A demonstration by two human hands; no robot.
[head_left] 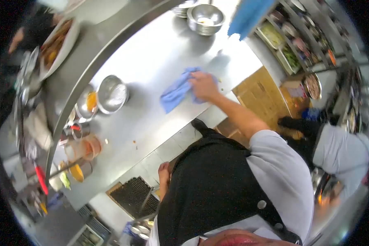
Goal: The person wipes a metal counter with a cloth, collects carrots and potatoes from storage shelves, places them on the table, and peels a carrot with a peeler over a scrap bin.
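My right hand (pixel 203 85) is pressed on a crumpled blue cloth (pixel 176 96) lying on the steel worktop (pixel 147 78), with its fingers closed over the cloth. A few small food crumbs lie on the worktop beside that hand. Low at my side, below the worktop's front edge, is my left hand (pixel 164 173). Its fingers look loosely curled, and I see nothing in them; part of the hand is hidden by my black apron (pixel 209 176).
Metal bowls (pixel 112 94) stand at the left of the worktop, one with orange contents (pixel 91 101). Stacked steel bowls (pixel 206 19) are at the far end. An overhead shelf (pixel 98 57) crosses the left side. Another person (pixel 340 143) stands on the right near a flame (pixel 322 199).
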